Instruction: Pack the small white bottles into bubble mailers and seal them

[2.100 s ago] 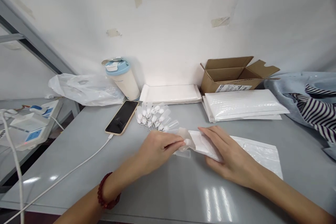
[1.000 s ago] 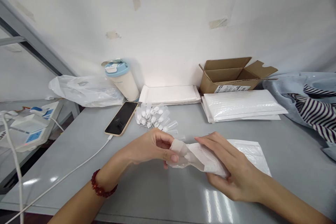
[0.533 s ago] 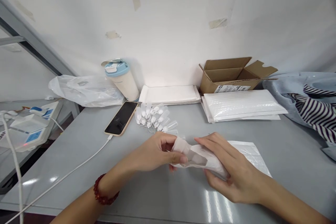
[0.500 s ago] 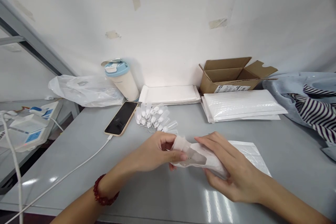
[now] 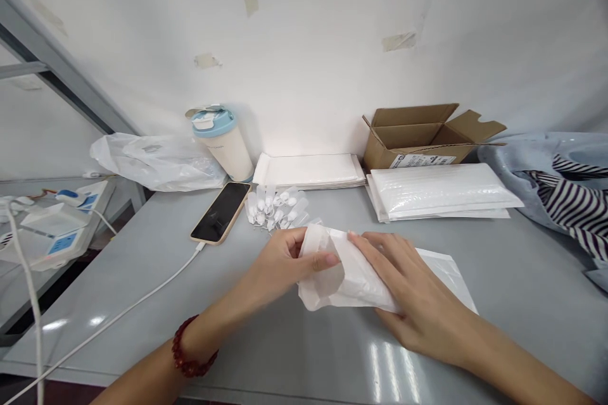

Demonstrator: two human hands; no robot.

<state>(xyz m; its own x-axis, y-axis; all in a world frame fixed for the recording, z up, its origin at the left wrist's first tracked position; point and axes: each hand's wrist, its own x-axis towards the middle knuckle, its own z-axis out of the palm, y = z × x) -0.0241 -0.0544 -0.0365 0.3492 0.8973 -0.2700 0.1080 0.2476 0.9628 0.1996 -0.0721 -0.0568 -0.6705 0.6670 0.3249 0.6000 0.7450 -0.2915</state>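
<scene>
Between my hands is a white bubble mailer (image 5: 354, 285), its mouth facing left and gaping. My left hand (image 5: 289, 262) pinches the mouth's edge, thumb on the near side and fingers partly hidden behind it. My right hand (image 5: 408, 288) is wrapped round the mailer's body from the right, fingers on top and thumb beneath. Whether anything lies inside the mailer I cannot tell. Just behind my left hand lies a pile of small clear plastic tubes with white tips (image 5: 275, 205). Another flat white mailer (image 5: 449, 275) rests on the table partly under my right hand.
A phone (image 5: 221, 212) on a charging cable lies left of the tubes. Behind stand a blue-lidded cup (image 5: 228, 149), a plastic bag (image 5: 156, 161), stacked white mailers (image 5: 308, 171), puffier mailers (image 5: 437, 190) and an open cardboard box (image 5: 413, 133). Striped cloth (image 5: 570, 202) sits at right.
The mailer's mouth has opened wider and now faces me more. My right hand has shifted slightly up along the mailer, while my left hand keeps its pinch on the edge.
</scene>
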